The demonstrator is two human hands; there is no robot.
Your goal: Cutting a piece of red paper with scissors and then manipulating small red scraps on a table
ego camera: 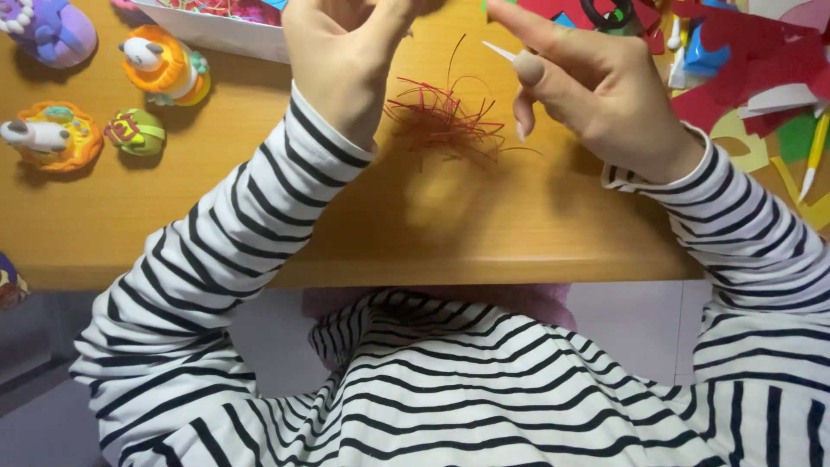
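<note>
- Left hand: bare, no rings
- Right hand: bare, long pale nails
- Top: white with thin black stripes, long sleeves to the wrists, loose folds

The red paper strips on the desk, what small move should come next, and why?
Probably lower the right hand to pinch one strand from the red paper strips. Both hands hover above the pile, the left hand closed, and the strips lie loose and tangled on the wooden desk.
</note>
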